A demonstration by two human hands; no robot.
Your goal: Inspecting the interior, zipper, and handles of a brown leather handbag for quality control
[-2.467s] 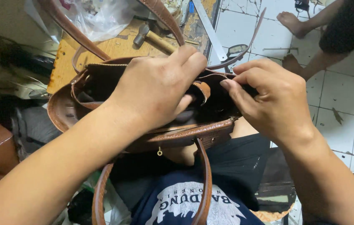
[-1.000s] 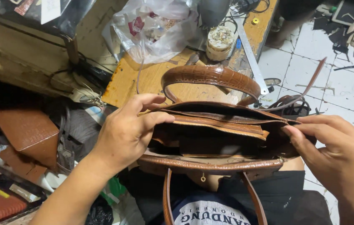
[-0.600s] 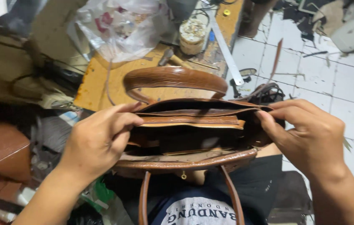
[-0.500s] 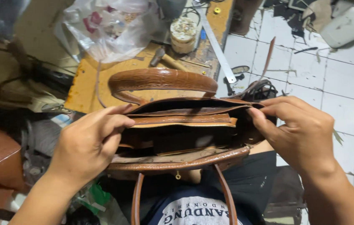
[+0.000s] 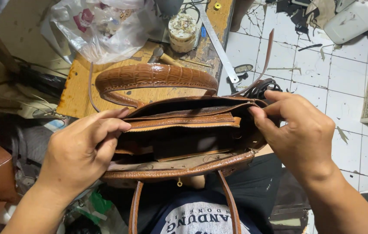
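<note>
The brown handbag [image 5: 184,134] sits in the middle of the frame, on your lap, with its mouth held wide open so the dark inside and the zip pocket are visible. Your left hand [image 5: 80,151] grips the left end of the opening, fingers curled over the rim. Your right hand [image 5: 301,130] pinches the right end, thumb and fingers closed on the edge. One handle [image 5: 156,78] arches above the bag; the other hangs down toward the bottom of the frame.

Behind, in the upper part, there is a wooden board [image 5: 119,78] with a plastic bag [image 5: 101,26], a round tin [image 5: 182,27] and a metal ruler [image 5: 216,41].

I think the risk is this: if you pull the two ends too hard, the side seam or the lining may tear.

Compared with half a second ago, your grip is the same, and the bag lies slightly lower and more to the left in the frame.
</note>
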